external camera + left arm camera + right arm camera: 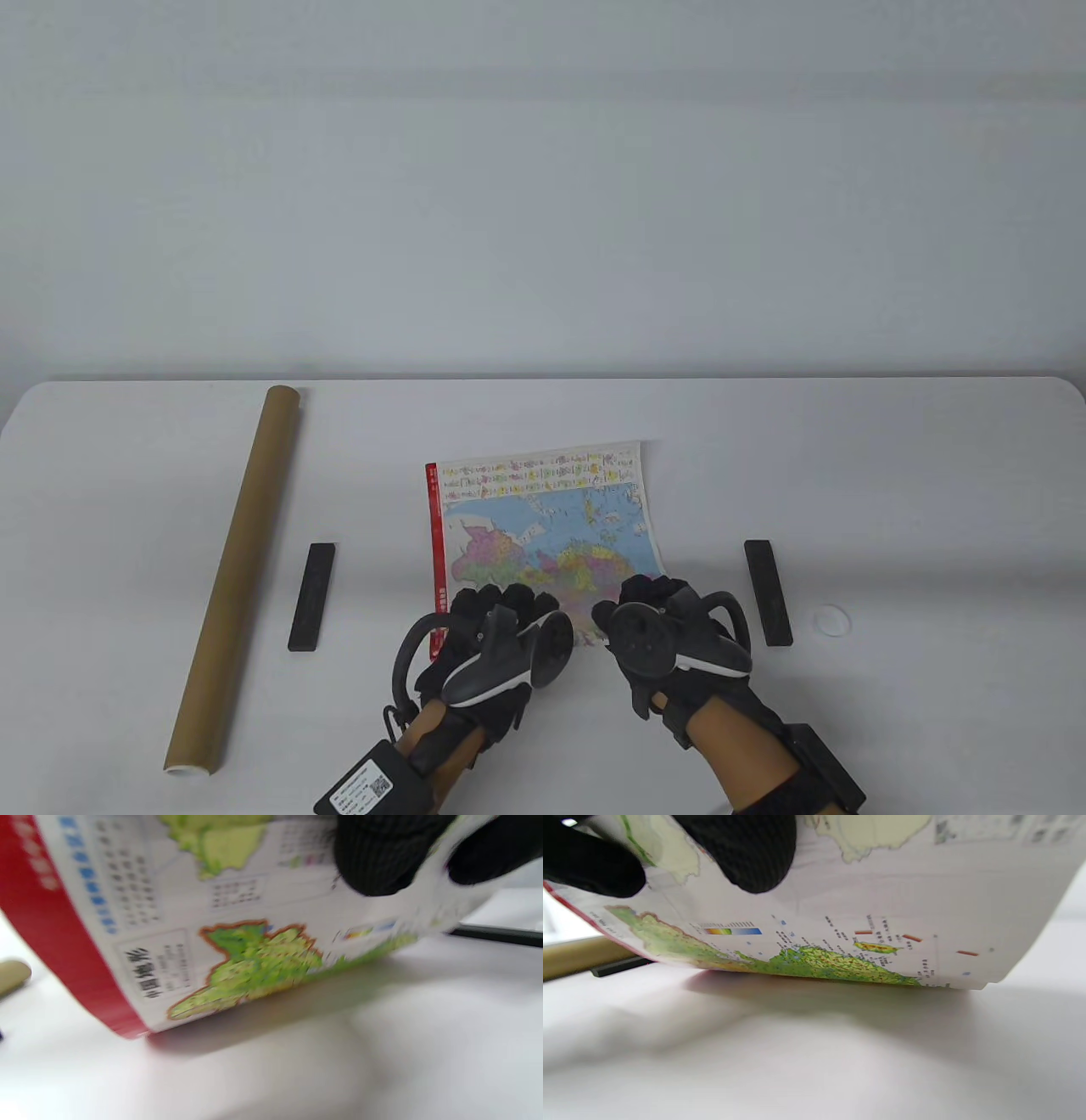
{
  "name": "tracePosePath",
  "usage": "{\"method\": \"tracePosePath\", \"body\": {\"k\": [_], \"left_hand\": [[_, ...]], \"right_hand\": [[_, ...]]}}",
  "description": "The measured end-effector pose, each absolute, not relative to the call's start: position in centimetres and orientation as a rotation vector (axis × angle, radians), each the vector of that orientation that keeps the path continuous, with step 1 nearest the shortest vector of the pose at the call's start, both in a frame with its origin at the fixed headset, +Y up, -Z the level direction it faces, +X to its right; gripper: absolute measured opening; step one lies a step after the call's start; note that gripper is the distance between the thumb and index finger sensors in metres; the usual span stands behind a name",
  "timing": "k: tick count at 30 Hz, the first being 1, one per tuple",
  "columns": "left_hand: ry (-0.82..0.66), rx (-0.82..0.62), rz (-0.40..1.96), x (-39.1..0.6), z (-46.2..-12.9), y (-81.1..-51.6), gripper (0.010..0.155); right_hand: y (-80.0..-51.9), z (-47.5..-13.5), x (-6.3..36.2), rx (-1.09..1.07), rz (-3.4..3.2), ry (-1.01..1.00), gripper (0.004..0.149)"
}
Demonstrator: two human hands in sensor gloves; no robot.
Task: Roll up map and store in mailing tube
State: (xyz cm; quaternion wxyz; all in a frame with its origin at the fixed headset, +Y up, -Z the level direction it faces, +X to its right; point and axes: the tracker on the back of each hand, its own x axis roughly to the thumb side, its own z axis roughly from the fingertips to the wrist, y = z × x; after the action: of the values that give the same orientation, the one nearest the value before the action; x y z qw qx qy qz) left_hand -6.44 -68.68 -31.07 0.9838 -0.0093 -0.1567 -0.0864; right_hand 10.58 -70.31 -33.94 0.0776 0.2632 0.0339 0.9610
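The map [543, 526] lies at the middle of the table [891, 475], printed side up, its red margin on your left; the far part lies flat, while the near edge is lifted and curled back over. Your left hand [492, 632] grips that near edge at the left corner, and the left wrist view shows gloved fingertips [373, 861] pressed on the map's curved underside. Your right hand [657, 632] holds the near right corner the same way, fingers [746, 853] curled onto the raised sheet. The mailing tube [236, 577] lies well to the left, open end toward you. A black bar [311, 596] sits between tube and map, another [768, 592] right of the map, and a pale round cap [831, 621] just beyond it.
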Motion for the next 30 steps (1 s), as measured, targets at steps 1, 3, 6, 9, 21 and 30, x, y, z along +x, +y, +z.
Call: {"method": "tracePosePath", "body": {"k": [1, 3, 6, 9, 21, 30], "left_hand": [[-0.324, 0.012, -0.174, -6.2, -30.7, -68.4, 0.053], [-0.307, 0.021, -0.124, -6.2, -30.7, -68.3, 0.046], [-0.304, -0.042, -0.041, -6.6, -31.5, -68.7, 0.046], [-0.296, -0.079, 0.02, -7.3, -32.4, -69.2, 0.048], [-0.35, -0.052, 0.075, -8.0, -32.4, -69.3, 0.053], [-0.281, 0.134, -0.103, -7.2, -31.2, -68.7, 0.063]], "right_hand": [[-70.4, -34.1, 10.8, 0.775, 2.832, 0.133, 0.048], [-70.3, -34.3, 11.3, 0.751, 2.76, 0.134, 0.048], [-70.0, -34.1, 11.5, 0.765, 2.767, 0.071, 0.052], [-69.1, -33.0, 10.8, 0.838, 2.886, -0.138, 0.063], [-69.6, -32.6, 9.7, 0.858, 3.058, -0.246, 0.059], [-69.8, -33.8, 11.5, 0.749, 2.867, -0.087, 0.057]]}}
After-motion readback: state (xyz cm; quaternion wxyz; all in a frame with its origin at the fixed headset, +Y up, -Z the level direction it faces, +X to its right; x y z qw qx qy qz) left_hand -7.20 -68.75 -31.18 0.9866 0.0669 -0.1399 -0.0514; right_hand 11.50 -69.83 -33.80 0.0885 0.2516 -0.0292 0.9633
